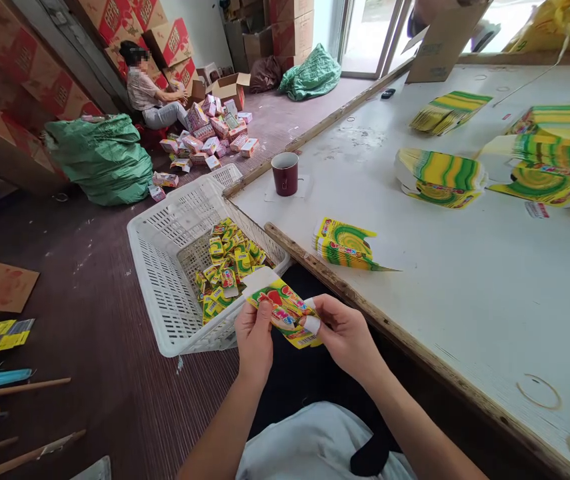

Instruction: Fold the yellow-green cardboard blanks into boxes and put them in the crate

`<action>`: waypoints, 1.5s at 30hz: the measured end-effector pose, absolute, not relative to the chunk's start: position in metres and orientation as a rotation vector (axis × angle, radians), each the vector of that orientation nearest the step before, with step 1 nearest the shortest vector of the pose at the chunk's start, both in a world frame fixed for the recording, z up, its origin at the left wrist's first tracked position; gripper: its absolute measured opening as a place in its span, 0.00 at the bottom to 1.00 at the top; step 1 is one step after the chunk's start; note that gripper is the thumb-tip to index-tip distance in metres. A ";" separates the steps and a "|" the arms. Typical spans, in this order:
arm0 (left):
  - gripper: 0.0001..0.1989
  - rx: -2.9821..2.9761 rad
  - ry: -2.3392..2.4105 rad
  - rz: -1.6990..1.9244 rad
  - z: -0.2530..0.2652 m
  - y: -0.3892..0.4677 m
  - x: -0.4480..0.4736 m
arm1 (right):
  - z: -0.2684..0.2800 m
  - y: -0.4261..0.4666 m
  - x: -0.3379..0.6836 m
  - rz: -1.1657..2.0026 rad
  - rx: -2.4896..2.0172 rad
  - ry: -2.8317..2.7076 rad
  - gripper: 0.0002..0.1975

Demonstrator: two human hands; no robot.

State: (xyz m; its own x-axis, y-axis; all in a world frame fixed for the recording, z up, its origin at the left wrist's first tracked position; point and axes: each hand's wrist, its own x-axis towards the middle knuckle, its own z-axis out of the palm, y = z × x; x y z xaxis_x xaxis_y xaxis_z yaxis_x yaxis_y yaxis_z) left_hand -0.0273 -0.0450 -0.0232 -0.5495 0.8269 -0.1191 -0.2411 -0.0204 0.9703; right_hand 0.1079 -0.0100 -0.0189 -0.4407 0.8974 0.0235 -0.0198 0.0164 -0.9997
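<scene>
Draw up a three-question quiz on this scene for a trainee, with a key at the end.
1. True or false: only the left hand is touching the printed carton.
2. Choose one. Which of these is on the white table?
A) a green sack
B) a dark red mug
C) a glass bottle
3. Fill the gap: small yellow-and-green boxes lie in the white ____.

Key:
1. False; the right hand is on it too.
2. B
3. basket
</scene>
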 end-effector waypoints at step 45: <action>0.31 1.626 1.717 1.028 -0.026 -0.057 -0.027 | -0.033 -0.014 0.114 2.110 -0.595 -0.748 0.26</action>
